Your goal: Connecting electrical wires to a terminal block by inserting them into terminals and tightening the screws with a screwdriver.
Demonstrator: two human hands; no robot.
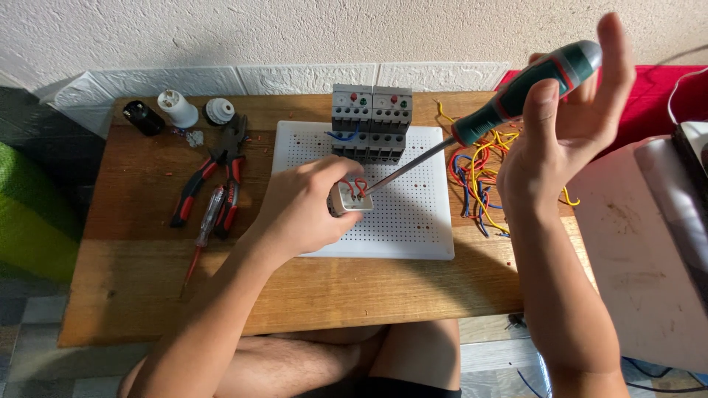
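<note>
The left hand (306, 210) cups a small, light plastic switch (352, 197), likely fragile at its wires. The right hand (568, 125), fingers half spread, loosely pinches the screwdriver (509, 103) by its grippy handle.

No packages, labels, signs, screens visible.

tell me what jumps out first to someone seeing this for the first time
The green-handled screwdriver stands out, held high at the right by the right hand, its shaft slanting down to a small white wiring device with red wires that the left hand grips over the white perforated board. Behind it sit two grey relay blocks, with a tangle of coloured wires at the right and red-handled pliers at the left.
</note>
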